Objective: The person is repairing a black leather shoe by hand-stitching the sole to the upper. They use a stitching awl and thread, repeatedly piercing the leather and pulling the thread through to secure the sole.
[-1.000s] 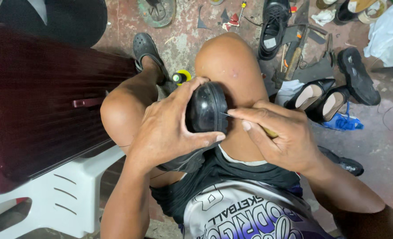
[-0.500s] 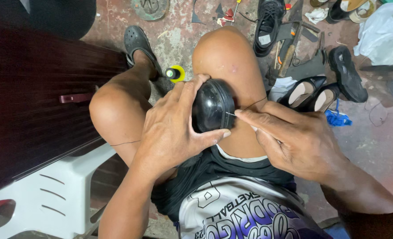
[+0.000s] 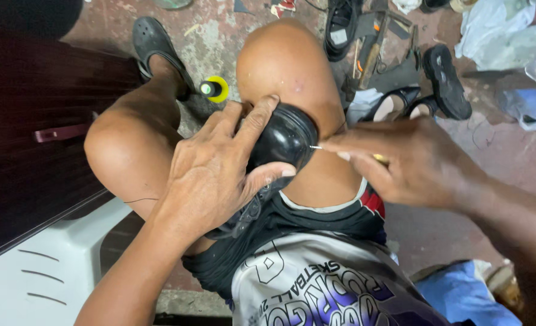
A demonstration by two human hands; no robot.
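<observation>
The step in hand looks like hand stitching on a black shoe [image 3: 283, 142], at the edge of its toe. All places here are given from this shoe, which rests on the person's thigh, just below the knee.

To the left of the shoe, the left hand [image 3: 216, 175] is closed around it: the fingers lie over the top of the toe and the thumb presses the near side, so the shoe is held firm against the leg. Above and left of the shoe, a small yellow spool [image 3: 215, 89] lies on the floor.

Touching the right edge of the shoe is a thin metal needle [image 3: 316, 147]. Right of the shoe, the right hand [image 3: 416, 163] is closed, pinching the needle tool between thumb and fingers. I judge the next move needs a steady, straight push while the left hand keeps its grip.
</observation>
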